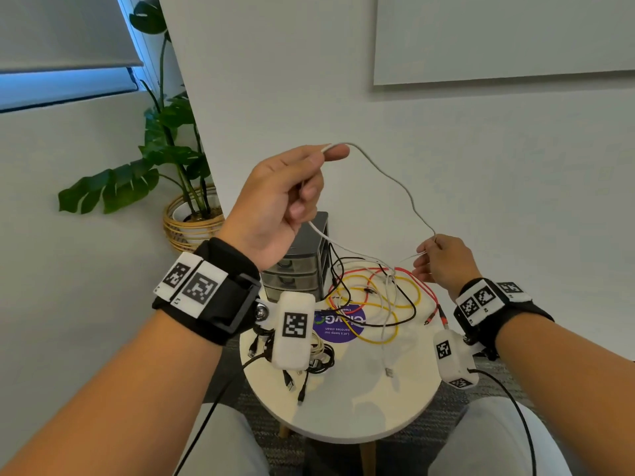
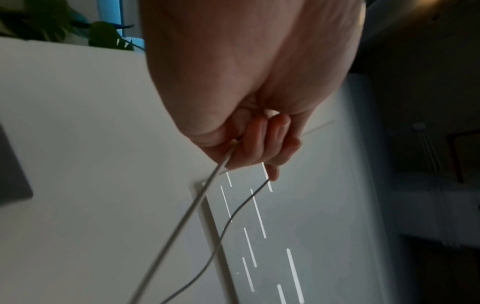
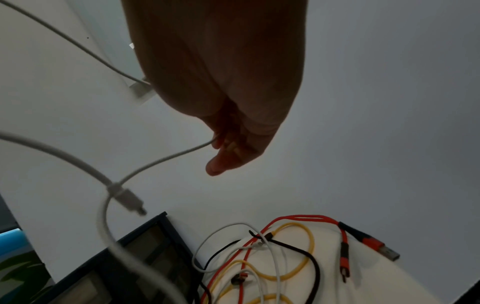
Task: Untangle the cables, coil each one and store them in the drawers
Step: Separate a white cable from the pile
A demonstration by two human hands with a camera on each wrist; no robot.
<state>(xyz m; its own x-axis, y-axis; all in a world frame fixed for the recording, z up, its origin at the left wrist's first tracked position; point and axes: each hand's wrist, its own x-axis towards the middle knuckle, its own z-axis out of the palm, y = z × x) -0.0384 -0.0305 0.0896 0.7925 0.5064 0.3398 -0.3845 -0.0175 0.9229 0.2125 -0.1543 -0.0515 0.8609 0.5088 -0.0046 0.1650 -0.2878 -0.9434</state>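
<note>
Tangling red cable (image 1: 417, 285) beside drawers (image 1: 299, 269)

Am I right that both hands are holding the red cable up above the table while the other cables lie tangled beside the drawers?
Not quite: the left hand and right hand hold up a white cable, as the head view shows. The red cable lies in the tangle on the table beside the drawers.

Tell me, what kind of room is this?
Probably an office break area or lounge: a whiteboard on the wall, a potted plant by the window, and a round table bearing a "keep our pantries clean" sticker.
</note>
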